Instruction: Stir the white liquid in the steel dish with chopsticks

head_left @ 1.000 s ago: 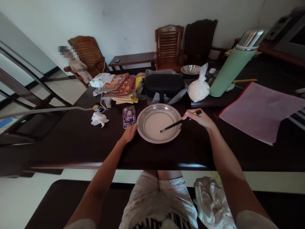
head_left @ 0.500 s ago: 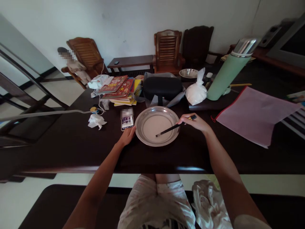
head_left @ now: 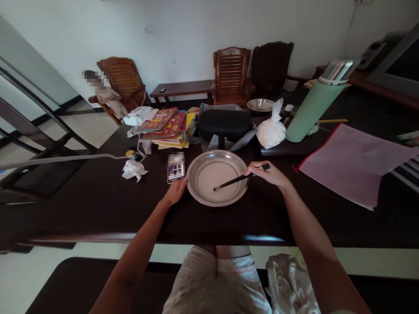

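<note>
A shallow round metal basin [head_left: 193, 192] sits on the dark table in front of me, with a milky white liquid [head_left: 218, 176] covering its bottom. My left hand [head_left: 176, 191] is closed on the basin's left rim, thumb by the edge. Over the right rim, my right hand [head_left: 266, 173] grips a pair of black chopsticks [head_left: 234, 180] with gold-coloured marks near the upper end. They slant down to the left, and their tips, whitish, are at the liquid. Just beyond my left hand lies a phone [head_left: 176, 171] with its screen lit.
Behind the basin stands a black case [head_left: 224, 122], with stacked books [head_left: 166, 126] to its left. A knotted bag of white powder [head_left: 271, 132], a green thermos [head_left: 314, 111] and a pinkish mesh bag [head_left: 350, 161] are on the right. Crumpled tissue [head_left: 133, 169] lies left. A person [head_left: 106, 93] is near a chair.
The whole scene sits slightly lower in the picture as my head tilts. The chopstick tips have shifted a little left within the basin; both hands keep their hold.
</note>
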A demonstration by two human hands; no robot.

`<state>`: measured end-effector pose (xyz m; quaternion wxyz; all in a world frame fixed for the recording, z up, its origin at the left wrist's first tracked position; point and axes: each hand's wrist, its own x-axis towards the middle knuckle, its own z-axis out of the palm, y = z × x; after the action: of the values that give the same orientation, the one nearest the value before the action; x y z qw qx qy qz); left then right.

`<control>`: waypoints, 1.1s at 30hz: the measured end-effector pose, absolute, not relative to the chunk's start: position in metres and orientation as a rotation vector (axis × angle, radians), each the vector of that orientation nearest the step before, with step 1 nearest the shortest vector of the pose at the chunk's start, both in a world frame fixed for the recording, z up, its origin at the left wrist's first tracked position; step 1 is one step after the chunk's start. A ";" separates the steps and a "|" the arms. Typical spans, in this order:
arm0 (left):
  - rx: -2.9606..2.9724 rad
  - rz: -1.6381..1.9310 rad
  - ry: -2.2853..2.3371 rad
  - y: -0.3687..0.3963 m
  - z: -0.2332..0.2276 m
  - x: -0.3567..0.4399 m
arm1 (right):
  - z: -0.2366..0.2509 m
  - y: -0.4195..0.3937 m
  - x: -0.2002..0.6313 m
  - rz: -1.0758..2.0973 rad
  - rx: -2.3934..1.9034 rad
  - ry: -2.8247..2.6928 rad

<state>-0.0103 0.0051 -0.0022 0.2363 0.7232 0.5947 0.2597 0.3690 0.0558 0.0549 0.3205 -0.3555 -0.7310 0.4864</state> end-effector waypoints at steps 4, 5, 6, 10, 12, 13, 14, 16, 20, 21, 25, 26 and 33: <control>1.974 0.713 1.623 0.005 -0.001 -0.009 | 0.051 0.058 0.366 1.109 -0.930 -1.890; 1.976 0.716 1.620 0.005 0.000 -0.009 | 0.052 0.059 0.369 1.071 -0.962 -1.857; 1.980 0.719 1.617 0.005 0.000 -0.009 | 0.053 0.060 0.374 1.056 -0.996 -1.824; 1.980 0.730 1.617 0.005 0.001 -0.009 | 0.057 0.059 0.381 1.189 -1.045 -1.822; 1.978 0.735 1.618 0.005 0.001 -0.009 | 0.055 0.058 0.374 1.267 -1.000 -1.877; 1.978 0.738 1.619 0.005 0.002 -0.009 | 0.054 0.058 0.369 1.284 -0.959 -1.895; 1.979 0.739 1.622 0.005 0.002 -0.009 | 0.051 0.058 0.365 1.278 -0.924 -1.900; 1.973 0.732 1.630 0.005 0.002 -0.008 | 0.048 0.060 0.360 1.210 -0.900 -1.897; 1.958 0.737 1.639 0.004 0.003 -0.008 | 0.049 0.064 0.374 1.083 -0.980 -1.798; 1.958 0.741 1.639 0.004 0.003 -0.007 | 0.051 0.065 0.378 1.094 -0.998 -1.781; 1.979 0.752 1.627 0.005 0.003 -0.008 | 0.055 0.062 0.380 1.239 -0.977 -1.839; 1.984 0.755 1.624 0.005 0.002 -0.008 | 0.054 0.061 0.377 1.254 -0.950 -1.868; 1.995 0.747 1.600 0.006 -0.001 -0.010 | 0.046 0.065 0.371 1.072 -0.933 -1.870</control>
<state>-0.0098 0.0061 -0.0009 0.2364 0.7276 0.5834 0.2725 0.3709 0.0646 0.0458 0.3862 -0.3663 -0.7344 0.4210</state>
